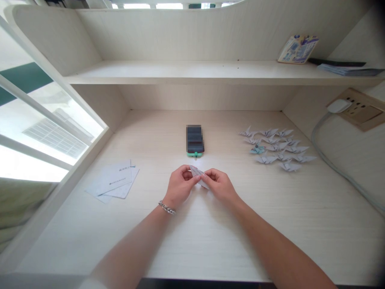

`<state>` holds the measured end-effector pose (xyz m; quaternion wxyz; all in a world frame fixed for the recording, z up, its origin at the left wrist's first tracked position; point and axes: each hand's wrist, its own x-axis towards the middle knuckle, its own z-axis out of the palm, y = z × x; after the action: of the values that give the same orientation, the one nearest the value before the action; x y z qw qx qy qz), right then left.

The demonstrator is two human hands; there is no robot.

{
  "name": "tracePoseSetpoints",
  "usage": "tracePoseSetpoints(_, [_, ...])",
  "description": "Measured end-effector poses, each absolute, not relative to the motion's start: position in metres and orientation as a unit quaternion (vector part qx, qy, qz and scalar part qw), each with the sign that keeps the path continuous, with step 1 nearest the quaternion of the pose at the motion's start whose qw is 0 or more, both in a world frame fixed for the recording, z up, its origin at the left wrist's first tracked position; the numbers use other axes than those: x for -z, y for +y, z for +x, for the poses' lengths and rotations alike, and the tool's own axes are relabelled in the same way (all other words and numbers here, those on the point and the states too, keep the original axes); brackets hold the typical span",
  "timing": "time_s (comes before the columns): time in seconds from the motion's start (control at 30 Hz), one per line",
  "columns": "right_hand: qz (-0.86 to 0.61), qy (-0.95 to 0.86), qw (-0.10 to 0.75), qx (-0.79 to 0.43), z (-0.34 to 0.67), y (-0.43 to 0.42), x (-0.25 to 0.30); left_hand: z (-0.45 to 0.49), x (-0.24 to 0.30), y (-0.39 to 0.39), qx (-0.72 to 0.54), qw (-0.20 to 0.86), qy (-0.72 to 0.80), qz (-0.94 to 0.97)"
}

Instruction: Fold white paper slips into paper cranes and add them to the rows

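A small piece of folded white paper (196, 171) is held between my two hands over the middle of the desk. My left hand (179, 184) pinches its left side between thumb and fingers. On the other side, my right hand (219, 184) grips the paper's lower right part, with the thumb on top. The fingertips hide some of the folds. Several folded paper cranes (278, 146) stand grouped on the right of the desk, mostly white, along with one bluish crane (258, 149). Flat sheets of paper (118, 180) lie overlapping at the left.
A phone (195, 138) in a green-edged case lies just beyond my hands. Above the desk runs a shelf (180, 72) with a colourful packet (297, 49) and stacked papers (349, 70). A grey cable (326, 162) hangs from the wall socket (361, 109) at right.
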<state>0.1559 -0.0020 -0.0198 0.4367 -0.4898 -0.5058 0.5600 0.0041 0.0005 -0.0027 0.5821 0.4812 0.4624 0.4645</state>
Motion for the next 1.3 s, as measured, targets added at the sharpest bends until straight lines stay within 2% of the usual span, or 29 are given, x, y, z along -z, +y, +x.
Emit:
tracePoseSetpoints(0.17, [-0.501,-0.525,0.456,-0.515,0.156,-0.001,0.018,0.007,0.005,0.001,-0.467,0.567,0.464,0.495])
tracePoseSetpoints(0.47, [-0.494,-0.484,0.461,-0.556,0.153,0.000,0.020,0.006,0.013,0.004,-0.476,0.541,0.480,0.500])
tracePoseSetpoints(0.67, [-0.506,-0.499,0.462,-0.530,0.155,0.000,0.018,0.006,0.008,0.004,-0.454,0.585,0.437,0.511])
tracePoseSetpoints(0.8, [-0.491,-0.495,0.466,-0.544,0.155,0.001,0.019,0.007,0.010,0.005,-0.474,0.574,0.444,0.498])
tracePoseSetpoints(1.03, [-0.508,-0.558,0.414,-0.509,0.161,0.005,0.018,0.004,0.014,0.007,-0.476,0.580,0.454,0.481])
tracePoseSetpoints(1.3, [-0.502,-0.528,0.432,-0.532,0.161,0.006,0.015,-0.001,0.014,0.011,-0.482,0.600,0.468,0.435])
